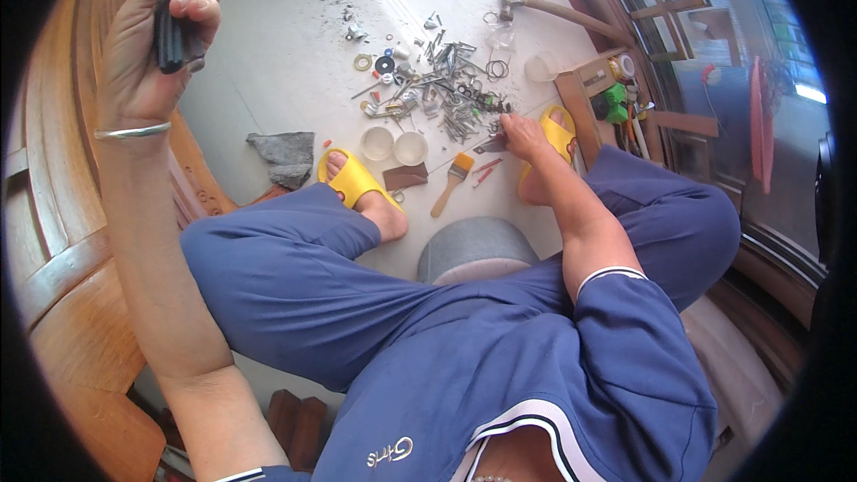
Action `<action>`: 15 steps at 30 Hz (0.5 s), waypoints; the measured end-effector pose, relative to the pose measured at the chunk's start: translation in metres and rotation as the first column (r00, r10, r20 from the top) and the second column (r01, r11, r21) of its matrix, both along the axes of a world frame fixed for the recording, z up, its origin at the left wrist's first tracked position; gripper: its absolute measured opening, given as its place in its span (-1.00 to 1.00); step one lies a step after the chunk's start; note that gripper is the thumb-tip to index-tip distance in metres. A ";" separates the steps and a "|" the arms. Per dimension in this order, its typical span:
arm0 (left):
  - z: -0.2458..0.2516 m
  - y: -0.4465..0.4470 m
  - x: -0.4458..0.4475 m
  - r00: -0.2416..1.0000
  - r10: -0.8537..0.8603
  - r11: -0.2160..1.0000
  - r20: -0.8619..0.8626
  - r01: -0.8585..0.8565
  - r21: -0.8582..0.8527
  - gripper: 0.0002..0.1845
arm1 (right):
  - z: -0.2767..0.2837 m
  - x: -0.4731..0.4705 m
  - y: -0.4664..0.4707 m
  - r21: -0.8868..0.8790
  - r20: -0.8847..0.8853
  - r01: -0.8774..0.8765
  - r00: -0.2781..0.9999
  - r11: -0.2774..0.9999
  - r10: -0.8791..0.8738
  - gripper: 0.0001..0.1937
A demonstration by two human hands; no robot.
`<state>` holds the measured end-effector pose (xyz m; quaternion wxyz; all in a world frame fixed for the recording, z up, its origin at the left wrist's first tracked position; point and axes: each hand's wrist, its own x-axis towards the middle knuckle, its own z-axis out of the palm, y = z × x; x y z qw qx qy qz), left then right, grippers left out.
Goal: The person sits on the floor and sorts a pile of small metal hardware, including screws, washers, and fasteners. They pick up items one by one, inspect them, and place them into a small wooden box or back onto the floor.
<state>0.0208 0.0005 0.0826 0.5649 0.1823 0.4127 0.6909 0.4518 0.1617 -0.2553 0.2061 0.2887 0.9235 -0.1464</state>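
Observation:
My left hand (164, 40) is raised at the upper left, its fingers closed around a black-handled tool (175, 43). A thin metal part shows above the handle, but its tip is cut off by the picture's edge. Low by the floor, my right hand (525, 138) is at the right edge of a pile of screws, nails and small hardware (452, 80). Its fingertips point down beside a dark flat piece (493, 145); whether they grip anything is hidden. Nearer me lie a flat paintbrush (453, 184), a red and white pencil-like stick (483, 176) and a brown sheet, possibly sandpaper (406, 176).
Two clear plastic cups (395, 146) stand between my yellow slippers (353, 181). A claw hammer (562, 13) rests at the far right, above a wooden box (589, 90) of tools and tape. A grey cloth (284, 155) lies left. Wooden furniture (73, 248) borders the left side.

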 end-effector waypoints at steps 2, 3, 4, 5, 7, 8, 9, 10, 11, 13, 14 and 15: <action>0.001 0.000 0.000 1.000 -0.006 1.000 0.016 0.006 -0.001 -0.54 | 0.001 -0.002 -0.001 -0.003 0.011 0.015 1.000 1.000 -0.015 -0.82; 0.001 0.000 0.001 1.000 -0.001 1.000 0.002 0.001 0.001 -0.54 | 0.002 -0.003 -0.001 -0.002 0.016 0.016 1.000 1.000 -0.016 -0.82; 0.000 -0.001 0.001 1.000 0.003 1.000 -0.013 -0.003 0.005 -0.54 | 0.002 -0.005 -0.001 0.007 0.023 0.009 1.000 1.000 -0.009 -0.82; 0.000 -0.001 0.001 1.000 0.008 1.000 -0.028 -0.008 0.009 -0.54 | 0.002 -0.005 -0.001 0.019 0.028 -0.004 1.000 1.000 0.004 -0.83; 0.000 0.000 0.001 1.000 0.009 1.000 -0.015 -0.009 0.006 -0.54 | 0.002 -0.005 0.000 0.021 0.029 -0.017 0.999 1.000 0.016 -0.83; 0.001 0.000 0.001 1.000 0.010 1.000 -0.008 -0.010 0.005 -0.54 | 0.001 -0.005 0.000 0.012 0.024 -0.016 1.000 1.000 0.016 -0.83; 0.001 0.000 0.000 1.000 0.007 1.000 -0.009 -0.007 0.006 -0.54 | 0.000 -0.004 0.001 0.007 0.010 -0.019 1.000 1.000 0.019 -0.83; 0.001 0.000 0.000 1.000 0.003 1.000 -0.009 -0.003 0.006 -0.54 | -0.002 -0.002 0.001 -0.003 -0.009 -0.022 1.000 1.000 0.022 -0.79; 0.000 0.000 0.000 1.000 -0.002 1.000 -0.008 0.002 0.006 -0.54 | -0.004 0.000 0.001 -0.009 -0.037 -0.027 0.999 1.000 0.026 -0.75; 0.000 -0.001 0.000 1.000 0.001 1.000 -0.028 0.000 0.009 -0.53 | -0.008 0.004 0.001 -0.007 -0.056 -0.039 0.998 0.999 0.039 -0.69; 0.000 -0.001 0.000 0.999 0.002 1.000 -0.037 -0.002 0.011 -0.52 | -0.011 0.005 0.002 0.000 -0.047 -0.047 0.998 0.999 0.047 -0.69; -0.001 -0.001 0.000 0.999 0.011 1.000 -0.052 -0.010 0.015 -0.52 | -0.013 0.006 0.002 0.010 -0.031 -0.051 0.998 0.999 0.051 -0.68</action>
